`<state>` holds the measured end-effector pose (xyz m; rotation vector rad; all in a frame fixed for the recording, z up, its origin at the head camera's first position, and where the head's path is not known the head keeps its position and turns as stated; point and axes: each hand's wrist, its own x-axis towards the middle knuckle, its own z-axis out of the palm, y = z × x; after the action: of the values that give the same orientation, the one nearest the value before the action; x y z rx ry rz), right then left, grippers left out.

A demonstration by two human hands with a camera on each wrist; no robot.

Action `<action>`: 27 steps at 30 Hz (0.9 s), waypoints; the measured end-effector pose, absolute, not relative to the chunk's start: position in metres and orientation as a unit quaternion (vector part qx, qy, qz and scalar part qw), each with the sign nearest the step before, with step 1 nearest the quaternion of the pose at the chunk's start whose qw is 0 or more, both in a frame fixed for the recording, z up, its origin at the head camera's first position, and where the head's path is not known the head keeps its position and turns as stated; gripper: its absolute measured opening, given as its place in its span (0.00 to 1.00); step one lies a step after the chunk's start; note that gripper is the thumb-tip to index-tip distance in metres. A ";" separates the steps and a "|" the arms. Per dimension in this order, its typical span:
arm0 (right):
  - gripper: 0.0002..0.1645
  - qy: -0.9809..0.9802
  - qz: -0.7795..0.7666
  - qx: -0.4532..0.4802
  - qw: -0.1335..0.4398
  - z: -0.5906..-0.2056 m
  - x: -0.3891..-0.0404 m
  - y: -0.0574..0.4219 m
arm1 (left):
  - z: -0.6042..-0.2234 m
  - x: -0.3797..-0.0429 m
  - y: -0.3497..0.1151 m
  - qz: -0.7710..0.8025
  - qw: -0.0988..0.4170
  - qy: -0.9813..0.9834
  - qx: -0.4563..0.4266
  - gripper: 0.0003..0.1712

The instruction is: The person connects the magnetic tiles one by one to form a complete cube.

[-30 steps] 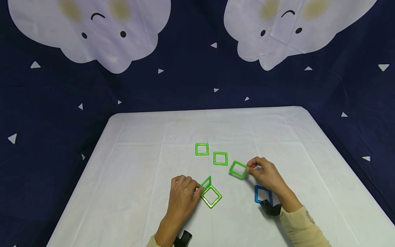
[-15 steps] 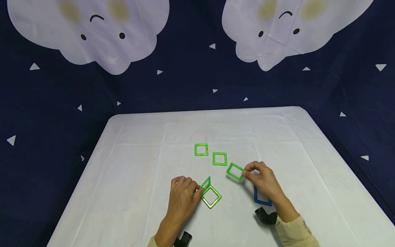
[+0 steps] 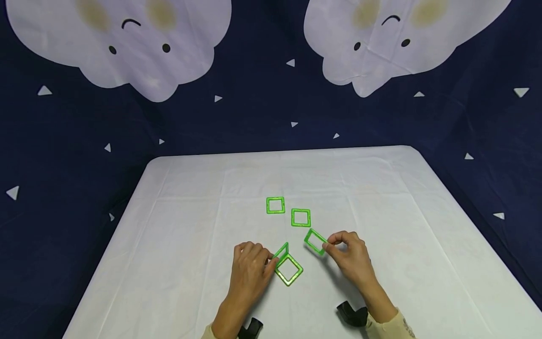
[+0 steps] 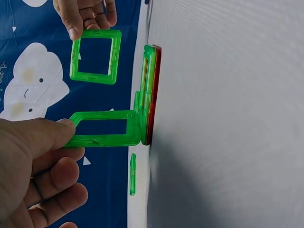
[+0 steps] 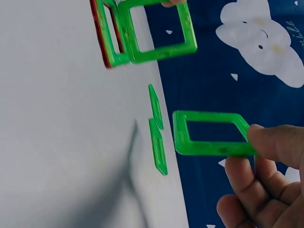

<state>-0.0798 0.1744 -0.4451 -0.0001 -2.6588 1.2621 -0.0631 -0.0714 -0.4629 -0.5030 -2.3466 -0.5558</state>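
My left hand (image 3: 251, 272) pinches a green square magnetic tile (image 4: 105, 141) between thumb and fingers. That tile stands up from the table, its lower edge against a flat green tile (image 3: 296, 277). Directly beneath the flat one, a red layer (image 4: 154, 97) shows in the left wrist view. Off to the right, my right hand (image 3: 352, 261) holds another green square tile (image 5: 213, 148) by one edge, raised above the table. A gap separates this raised tile from the joined pieces.
Two more green square tiles lie flat farther back, one green tile (image 3: 275, 212) to the left and another green tile (image 3: 301, 224) to the right. The white-covered table (image 3: 190, 212) meets a dark blue patterned cloth (image 3: 254, 127) at its far edge.
My right hand has carried its green tile left and toward me, nearer the joined tiles. The blue tile seen earlier is now hidden by the right hand and forearm. My left hand stays put.
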 end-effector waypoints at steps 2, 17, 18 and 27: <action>0.06 -0.898 0.424 -0.006 0.120 -0.447 -0.077 0.171 | -0.463 -0.063 -0.072 -0.213 0.334 -0.897 -0.193 0.11; 0.11 -0.880 0.429 0.014 0.206 -0.460 -0.067 0.152 | -0.463 -0.063 -0.072 -0.219 0.326 -0.899 -0.193 0.11; 0.11 -0.879 0.428 0.015 0.209 -0.460 -0.067 0.151 | -0.463 -0.063 -0.072 -0.218 0.329 -0.898 -0.194 0.11; 0.12 -0.878 0.418 0.026 0.233 -0.462 -0.064 0.144 | -0.464 -0.064 -0.072 -0.222 0.325 -0.899 -0.192 0.11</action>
<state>-0.0640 0.1436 -0.4622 0.0721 -2.4113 1.1495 -0.0640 -0.0715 -0.4636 -0.5031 -2.3565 -0.5816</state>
